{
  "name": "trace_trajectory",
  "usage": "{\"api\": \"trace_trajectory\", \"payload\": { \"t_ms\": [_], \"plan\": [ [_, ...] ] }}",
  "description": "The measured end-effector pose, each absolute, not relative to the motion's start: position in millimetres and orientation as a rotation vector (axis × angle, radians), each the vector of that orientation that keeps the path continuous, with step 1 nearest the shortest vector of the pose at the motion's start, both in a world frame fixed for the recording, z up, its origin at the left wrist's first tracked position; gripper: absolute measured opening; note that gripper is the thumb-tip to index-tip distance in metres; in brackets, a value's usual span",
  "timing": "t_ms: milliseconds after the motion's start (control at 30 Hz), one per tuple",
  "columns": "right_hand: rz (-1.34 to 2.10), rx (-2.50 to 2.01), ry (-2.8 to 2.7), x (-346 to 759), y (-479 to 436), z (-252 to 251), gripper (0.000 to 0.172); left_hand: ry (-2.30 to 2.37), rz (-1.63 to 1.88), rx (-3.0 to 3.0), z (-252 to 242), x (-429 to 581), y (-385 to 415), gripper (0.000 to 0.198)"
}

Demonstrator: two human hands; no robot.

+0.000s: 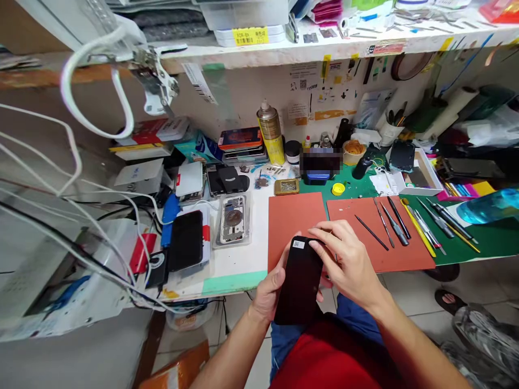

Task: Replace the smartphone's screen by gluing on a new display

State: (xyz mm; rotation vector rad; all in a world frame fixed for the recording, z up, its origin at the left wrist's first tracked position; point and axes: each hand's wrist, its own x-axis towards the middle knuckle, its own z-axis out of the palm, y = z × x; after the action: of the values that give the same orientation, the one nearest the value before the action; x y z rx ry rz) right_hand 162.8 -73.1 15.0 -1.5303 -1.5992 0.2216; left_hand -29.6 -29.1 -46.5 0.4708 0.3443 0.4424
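A black phone screen with a small white code label near its top edge is held tilted above my lap, in front of the table edge. My left hand grips it along its left side, with fingertips showing at the right side too. At the top right corner, the thumb and fingers of my right hand pinch the edge; whether a thin film is between them I cannot make out. Just behind lies a reddish-brown mat. An opened phone body rests in a clear tray to the left.
Tweezers, picks and pens lie on a second brown mat. A black phone sits on a white box at left. White cables hang down there. A spray can stands at the back; a shelf runs overhead.
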Motion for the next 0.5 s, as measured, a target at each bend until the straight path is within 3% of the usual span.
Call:
{"api": "trace_trajectory", "payload": {
  "t_ms": [300,500],
  "plan": [
    [0.104,-1.427,-1.656,164,-70,8,0.019,0.313,0.465,0.465,-44,-27,-29,0.107],
    [0.242,-1.382,-1.742,172,-71,7,0.020,0.387,0.444,0.374,-49,-30,-26,0.074]
  ]
}}
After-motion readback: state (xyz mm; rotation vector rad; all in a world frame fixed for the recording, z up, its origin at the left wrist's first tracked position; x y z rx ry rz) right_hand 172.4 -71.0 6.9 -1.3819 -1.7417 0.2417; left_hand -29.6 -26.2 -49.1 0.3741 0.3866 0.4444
